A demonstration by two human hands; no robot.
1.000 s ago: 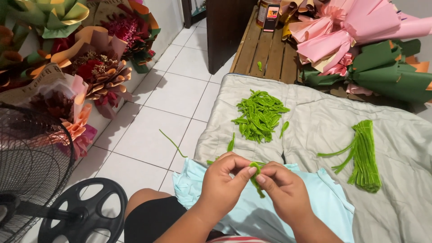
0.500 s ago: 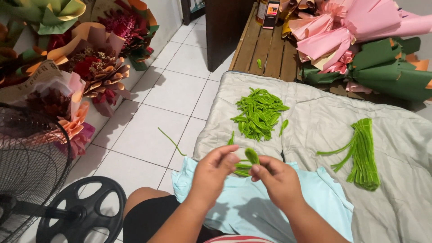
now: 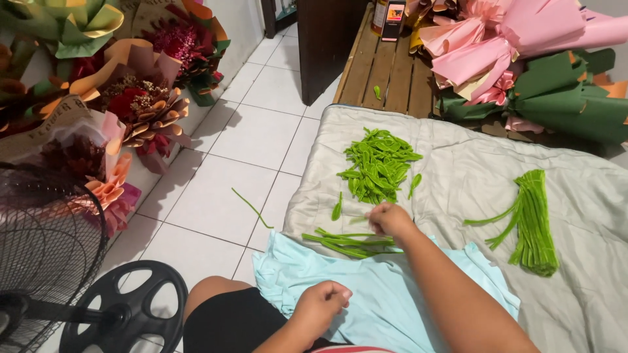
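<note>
While right hand [image 3: 388, 219] pinches green stems [image 3: 347, 242], left hand [image 3: 320, 307] rests fisted; pink wrapped bouquets [image 3: 517, 33] top right.

green leaf pile [image 3: 377, 163] | light-blue cloth [image 3: 366, 294] | grey quilt [image 3: 471, 163]

I am seeing wrapped bouquets [image 3: 140, 98] lining the left wall, a black floor fan [image 3: 59, 274] standing at lower left, pink and green wrapping paper [image 3: 523, 59] lying on a wooden pallet [image 3: 383, 72], and white floor tiles [image 3: 248, 137] showing between them.
</note>
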